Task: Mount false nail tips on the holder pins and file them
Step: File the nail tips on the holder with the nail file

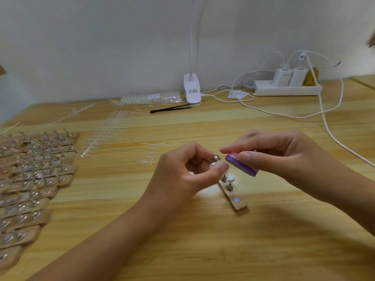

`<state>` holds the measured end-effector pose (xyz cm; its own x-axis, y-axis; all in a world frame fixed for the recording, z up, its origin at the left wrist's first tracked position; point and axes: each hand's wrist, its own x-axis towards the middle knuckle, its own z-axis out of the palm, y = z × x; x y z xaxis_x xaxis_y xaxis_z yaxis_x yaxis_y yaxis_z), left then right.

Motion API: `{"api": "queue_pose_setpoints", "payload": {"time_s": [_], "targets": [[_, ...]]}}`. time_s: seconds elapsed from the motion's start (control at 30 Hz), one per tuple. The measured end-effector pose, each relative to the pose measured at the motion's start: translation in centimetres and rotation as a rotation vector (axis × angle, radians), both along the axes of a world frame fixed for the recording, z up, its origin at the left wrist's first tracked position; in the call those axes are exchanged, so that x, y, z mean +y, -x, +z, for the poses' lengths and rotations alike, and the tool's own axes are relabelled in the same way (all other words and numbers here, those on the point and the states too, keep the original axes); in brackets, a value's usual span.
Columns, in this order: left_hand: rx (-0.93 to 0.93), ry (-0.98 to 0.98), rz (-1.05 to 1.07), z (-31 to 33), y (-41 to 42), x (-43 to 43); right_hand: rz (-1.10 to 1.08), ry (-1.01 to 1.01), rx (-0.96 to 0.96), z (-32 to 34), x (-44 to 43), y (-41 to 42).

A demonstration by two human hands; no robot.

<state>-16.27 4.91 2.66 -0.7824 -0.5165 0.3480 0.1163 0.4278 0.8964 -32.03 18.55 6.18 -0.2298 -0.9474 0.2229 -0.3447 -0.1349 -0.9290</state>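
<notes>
Head view, the only one: my left hand (pixel 182 169) pinches a ball-headed holder pin (pixel 215 158) between thumb and curled fingers, held up off the worktop (pixel 203 250); my right hand (pixel 284 153) grips the purple-pink file block (pixel 241 164) between thumb and forefinger, its end just beside the pin. The wooden holder strip (pixel 240 205) lies below both hands with two more pins standing in it, and a clear nail tip (pixel 231 180) sits mounted there. Risks as I judge them: the pin is small and round in my pinch, so a firm file stroke could twist it out of my fingers or pop a tip off, and a clear tip on pale wood would be hard to find; the file end could scrape my left thumb; dropping either wrist could knock the strip and tilt the standing pins; my right forearm is near the white cable (pixel 333 137) and could drag it. Hard to make out: whether the held pin carries a tip at all, since glare and my thumb cover that spot, and whether the file touches it; the far end of the strip is hidden behind my hands; the stacked holders (pixel 30 179) are cut by the left edge and blurred; the tip strips (pixel 105 134) nearly vanish against the wood; the lamp clamp (pixel 191 91) shows but its head is out of frame
</notes>
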Motion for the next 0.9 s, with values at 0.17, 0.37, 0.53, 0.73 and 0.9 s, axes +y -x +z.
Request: {"api": "queue_pose_setpoints", "payload": {"time_s": [0.17, 0.37, 0.53, 0.73, 0.9], "targets": [[-0.047, 0.057, -0.106, -0.1, 0.1, 0.2, 0.051, 0.004, 0.081, -0.2, 0.0, -0.1], [-0.128, 0.056, -0.216, 0.2, 0.0, -0.4, 0.084, 0.041, 0.178, -0.6, 0.0, -0.6], [-0.163, 0.0, -0.232, 0.5, -0.2, -1.1, 0.113, 0.017, 0.187, -0.5, 0.0, -0.4], [-0.178, 0.049, -0.3, 0.5, 0.0, -0.3, 0.129, 0.007, 0.151, -0.8, -0.2, -0.5], [-0.167, 0.013, -0.253, 0.9, -0.3, -1.3, 0.121, 0.0, 0.157, -0.6, -0.1, -0.1]]}}
